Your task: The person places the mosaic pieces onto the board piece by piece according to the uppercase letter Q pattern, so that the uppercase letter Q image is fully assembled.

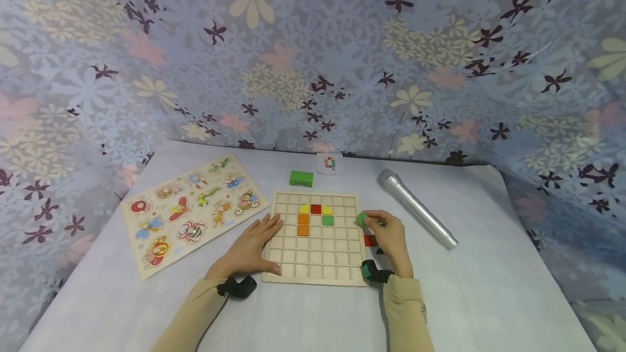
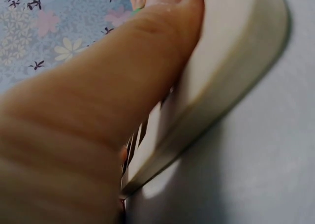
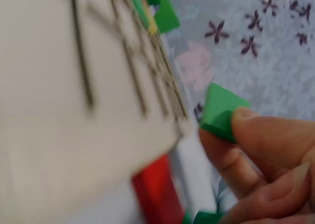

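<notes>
My right hand (image 1: 388,234) pinches a flat green square tile (image 3: 221,111) between thumb and fingertips, just off the right edge of a wooden grid board (image 1: 318,281). Spread along that board's left side, my left hand (image 1: 249,249) rests with its thumb on the near left corner. In the grid, two orange tiles (image 1: 303,230) line up below a yellow piece (image 1: 304,208). A red tile (image 1: 315,209) sits beside it, and a green tile (image 1: 327,220) lies under a second yellow piece. Another red piece (image 3: 157,189) lies beside the board, partly hidden by my right hand.
A green arch block (image 1: 301,178) stands behind the board, near a small card (image 1: 330,163) with a coloured pattern. To the left lies an insect picture puzzle (image 1: 195,211). A silver microphone (image 1: 418,208) lies on the right. Flowered cloth (image 1: 274,69) hangs behind the table.
</notes>
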`<state>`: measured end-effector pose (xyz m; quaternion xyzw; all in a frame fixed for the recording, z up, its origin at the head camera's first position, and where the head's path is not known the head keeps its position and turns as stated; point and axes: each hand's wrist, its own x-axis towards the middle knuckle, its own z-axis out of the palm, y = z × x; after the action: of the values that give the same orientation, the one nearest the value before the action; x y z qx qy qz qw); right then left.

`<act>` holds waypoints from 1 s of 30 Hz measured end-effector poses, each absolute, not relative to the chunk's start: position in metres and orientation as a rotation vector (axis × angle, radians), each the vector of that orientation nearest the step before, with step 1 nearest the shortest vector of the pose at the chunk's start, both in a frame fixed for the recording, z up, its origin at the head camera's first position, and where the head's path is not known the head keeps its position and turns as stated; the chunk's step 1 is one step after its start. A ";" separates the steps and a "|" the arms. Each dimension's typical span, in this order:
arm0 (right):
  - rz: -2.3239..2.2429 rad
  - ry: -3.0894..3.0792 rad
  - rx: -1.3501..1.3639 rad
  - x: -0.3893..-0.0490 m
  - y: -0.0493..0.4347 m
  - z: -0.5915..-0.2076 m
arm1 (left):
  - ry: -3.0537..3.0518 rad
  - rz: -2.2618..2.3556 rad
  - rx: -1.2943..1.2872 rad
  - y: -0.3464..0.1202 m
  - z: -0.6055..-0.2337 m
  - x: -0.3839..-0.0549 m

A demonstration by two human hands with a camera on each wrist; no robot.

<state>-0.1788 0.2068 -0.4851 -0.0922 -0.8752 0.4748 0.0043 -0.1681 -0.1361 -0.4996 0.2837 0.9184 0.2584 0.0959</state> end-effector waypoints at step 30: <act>1.265 -2.842 0.088 -0.176 0.142 -0.496 | 2.733 0.757 0.828 -0.139 -0.504 -0.169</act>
<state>-0.1763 0.1418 -0.4961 0.0283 -0.9131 0.4064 0.0150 -0.1689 -0.1386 -0.5039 0.2791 0.9210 0.2551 0.0936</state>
